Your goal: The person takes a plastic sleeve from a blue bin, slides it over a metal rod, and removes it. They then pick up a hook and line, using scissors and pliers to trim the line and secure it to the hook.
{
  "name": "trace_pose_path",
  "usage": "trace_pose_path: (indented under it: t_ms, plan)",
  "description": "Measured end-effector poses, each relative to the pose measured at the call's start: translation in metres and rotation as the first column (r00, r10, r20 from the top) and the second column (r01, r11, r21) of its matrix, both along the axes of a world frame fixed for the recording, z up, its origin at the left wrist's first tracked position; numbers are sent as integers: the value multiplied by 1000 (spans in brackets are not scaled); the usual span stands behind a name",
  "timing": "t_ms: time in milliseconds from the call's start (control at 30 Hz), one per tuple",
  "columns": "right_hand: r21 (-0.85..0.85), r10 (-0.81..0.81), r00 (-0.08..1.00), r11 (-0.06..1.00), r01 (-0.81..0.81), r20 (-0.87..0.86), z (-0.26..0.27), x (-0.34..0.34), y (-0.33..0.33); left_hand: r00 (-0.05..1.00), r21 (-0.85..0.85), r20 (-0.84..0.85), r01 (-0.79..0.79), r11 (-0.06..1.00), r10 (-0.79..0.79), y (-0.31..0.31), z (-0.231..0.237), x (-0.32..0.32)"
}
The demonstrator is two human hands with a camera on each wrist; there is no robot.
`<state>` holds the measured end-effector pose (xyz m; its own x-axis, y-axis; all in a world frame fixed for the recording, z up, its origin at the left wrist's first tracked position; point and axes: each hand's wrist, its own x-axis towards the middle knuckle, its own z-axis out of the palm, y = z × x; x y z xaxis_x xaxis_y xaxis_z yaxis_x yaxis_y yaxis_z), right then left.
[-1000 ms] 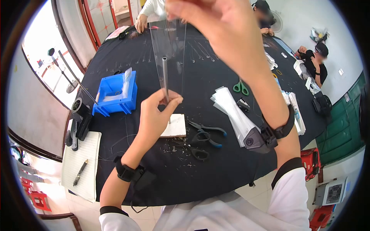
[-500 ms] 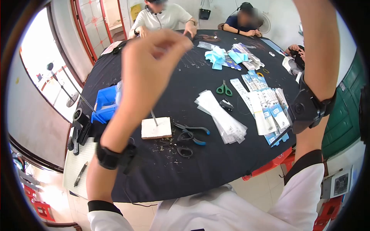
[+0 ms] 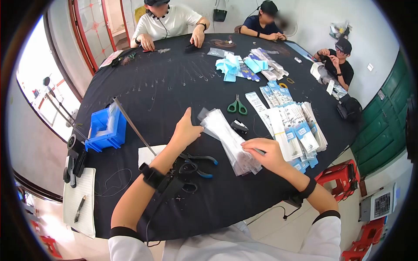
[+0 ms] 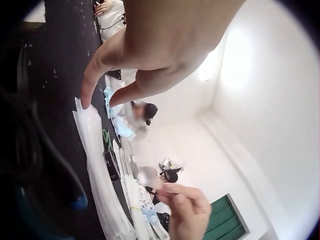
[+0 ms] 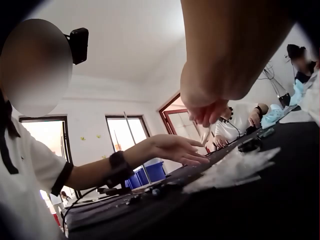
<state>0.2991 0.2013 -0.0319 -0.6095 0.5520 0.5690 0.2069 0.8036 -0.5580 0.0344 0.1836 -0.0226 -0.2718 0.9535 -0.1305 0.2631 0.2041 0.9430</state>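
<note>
My left hand [image 3: 186, 132] reaches over the table with its fingers extended, at the upper end of a fanned stack of clear plastic sleeves [image 3: 228, 141]. In the left wrist view a fingertip of this left hand [image 4: 150, 55] overlaps the end of the sleeves [image 4: 95, 145]; contact cannot be told. Over the sleeves' lower right part, my right hand [image 3: 267, 154] has fingers and thumb together on a small thin item, too blurred to identify. The right wrist view shows the right hand [image 5: 207, 112] above the sleeves [image 5: 232, 172]. Left of my left forearm, a metal rod [image 3: 133, 124] rises from a white block [image 3: 148, 155].
Black-handled pliers [image 3: 198, 160] lie right of the block. Green scissors [image 3: 237, 106] and a black clip [image 3: 239, 126] sit beyond the sleeves, printed packets [image 3: 289, 126] to the right. At left are a blue bin [image 3: 106, 135] and a notebook [image 3: 78, 195]. Several people sit around the table.
Both hands have come down from their raised positions, the left now at the sleeves' upper end and the right over their lower part. The clear sleeve earlier around the rod is gone from it.
</note>
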Motion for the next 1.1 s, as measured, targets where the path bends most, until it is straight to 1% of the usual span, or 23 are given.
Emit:
trace_pose_path:
  t_ms: [67,167,267,300,367,433,467,567,600,633,667,700,767,833,900,967,1000,1033,1067,1100]
  plan:
    - [20,5,999,1000,-6,53,-10,4,0,998,-31,-56,-7,1000,5,-16,3,-1]
    - [64,18,987,998,-29,163,-16,10,-2,965,73,52,252,965,-256,-44,-2,-15]
    - [128,35,958,989,-74,284,-9,10,-6,912,-19,147,390,921,-383,-84,22,-14]
    - [132,41,941,987,-90,336,-4,9,-7,910,-17,184,381,924,-372,-98,26,-13]
    - [125,49,894,985,-116,445,9,4,-9,909,-15,165,390,921,-382,-119,37,-19]
    - [110,39,827,987,-121,561,29,-3,-10,942,4,131,310,951,-308,-136,42,-32]
    - [149,33,813,978,-146,581,39,-8,-10,955,18,116,273,962,-273,-141,41,-41]
    - [16,61,651,994,-112,757,82,-42,-17,984,112,160,63,992,-81,-150,20,-71]
    - [-30,124,679,988,-149,723,93,-61,-17,991,123,131,21,992,-37,-151,16,-79]
    - [-208,225,670,972,-107,708,102,-83,-17,988,161,151,-11,987,-14,-151,7,-85]
    - [-379,320,665,924,-60,675,110,-107,-17,985,199,173,-43,979,9,-150,-4,-90]
    - [-534,405,664,845,-10,629,115,-130,-16,980,237,197,-78,968,31,-151,-14,-93]
    - [-692,487,706,722,7,515,91,-170,-1,964,240,266,-82,967,16,-152,-26,-95]
    - [-677,389,726,722,143,567,71,-210,19,960,228,279,-73,971,6,-154,-27,-93]
    - [-593,249,791,787,170,558,43,-243,46,980,242,199,-42,969,-7,-155,-30,-93]
    - [-530,99,851,817,225,515,13,-275,71,996,285,85,-11,958,-14,-157,-31,-93]
    - [-453,3,850,847,278,527,-6,-291,87,997,304,78,-9,953,-16,-158,-31,-94]
    - [-375,-93,844,866,330,528,-10,-307,89,997,320,70,-6,947,-18,-158,-32,-94]
    - [-363,-189,839,837,409,510,-15,-320,90,996,313,85,-11,950,-17,-158,-32,-95]
    - [-297,-242,818,847,440,522,-16,-332,86,995,303,100,-15,953,-16,-158,-32,-96]
